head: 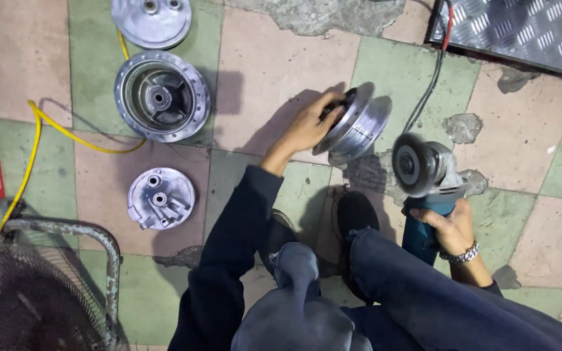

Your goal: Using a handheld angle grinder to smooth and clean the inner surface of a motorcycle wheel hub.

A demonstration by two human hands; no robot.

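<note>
My left hand (307, 127) has its fingers clamped on the wheel hub (354, 125), tipped on the tiled floor (268, 58) with its axle axis slanting up-right. My right hand (451, 229) grips the teal angle grinder (427, 185), body lengthwise toward me, wire wheel (411, 164) just beside the hub

left hand (310, 127) gripping wheel hub (354, 123), right hand (451, 226) holding grinder (424, 175)

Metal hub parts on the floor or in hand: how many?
4: a cover plate at top left, a hub drum below it, another plate lower, and one hub in the left hand.
</note>
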